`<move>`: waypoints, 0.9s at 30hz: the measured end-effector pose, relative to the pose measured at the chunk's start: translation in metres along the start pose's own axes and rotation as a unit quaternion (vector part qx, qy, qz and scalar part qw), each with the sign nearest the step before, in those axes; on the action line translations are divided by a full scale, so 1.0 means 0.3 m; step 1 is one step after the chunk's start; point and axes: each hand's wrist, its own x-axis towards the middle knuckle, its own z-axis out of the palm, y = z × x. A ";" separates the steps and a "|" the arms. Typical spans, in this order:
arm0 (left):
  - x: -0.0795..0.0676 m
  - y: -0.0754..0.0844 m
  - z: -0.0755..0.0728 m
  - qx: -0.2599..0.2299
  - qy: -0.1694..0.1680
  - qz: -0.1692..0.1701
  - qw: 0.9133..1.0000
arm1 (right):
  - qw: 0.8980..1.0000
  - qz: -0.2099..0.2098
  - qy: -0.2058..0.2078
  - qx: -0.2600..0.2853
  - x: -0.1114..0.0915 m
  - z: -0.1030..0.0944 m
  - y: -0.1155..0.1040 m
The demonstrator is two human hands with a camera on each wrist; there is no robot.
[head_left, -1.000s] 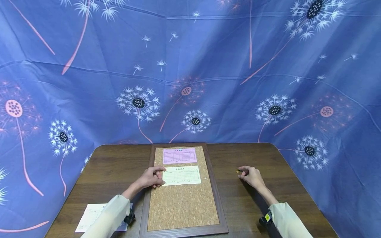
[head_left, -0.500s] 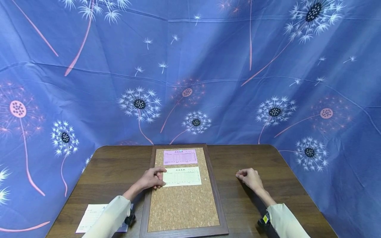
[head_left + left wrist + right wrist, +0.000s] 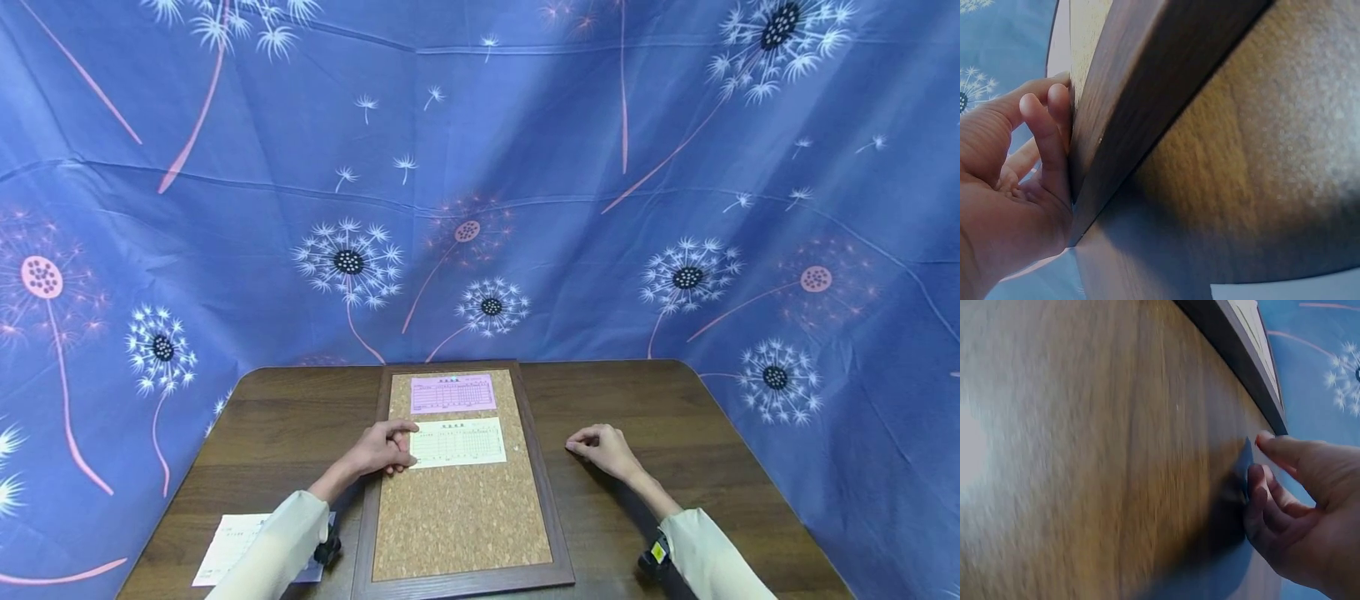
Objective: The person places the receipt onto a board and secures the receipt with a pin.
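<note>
On the cork board (image 3: 462,533) in its brown frame lies a pale green form slip (image 3: 459,443). My left hand (image 3: 378,447) reaches over the left frame rail; forefinger and thumb press on the slip's two left corners. In the left wrist view, the other fingers (image 3: 1044,125) of that hand bend beside the rail. To the board's right, low over the table, is my right hand (image 3: 606,450), thumb and forefinger brought together. The small gold-coloured pin that was at these fingertips earlier is hidden now. The right wrist view shows the thumb, fingers (image 3: 1272,500) and their shadow.
A pink form slip (image 3: 453,393) lies higher on the board. More white forms (image 3: 232,542) lie on the wooden table (image 3: 300,417), partly under the left sleeve (image 3: 281,542). A blue dandelion-print cloth (image 3: 570,250) hangs behind the table.
My right hand has closed its fingertips over the small gold-coloured pin on the table and moved left toward the board. My left hand stays on the pale green slip.
</note>
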 end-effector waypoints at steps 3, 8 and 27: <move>0.001 0.000 0.002 0.005 0.005 -0.006 1.000 | 0.999 -0.039 -0.020 0.007 0.003 0.019 -0.011; -0.001 0.001 0.004 0.004 0.007 -0.001 1.000 | 0.997 -0.056 -0.043 0.019 0.003 0.032 -0.014; -0.001 0.001 0.003 0.013 0.010 -0.002 1.000 | 0.998 -0.045 -0.034 0.030 -0.005 0.027 0.005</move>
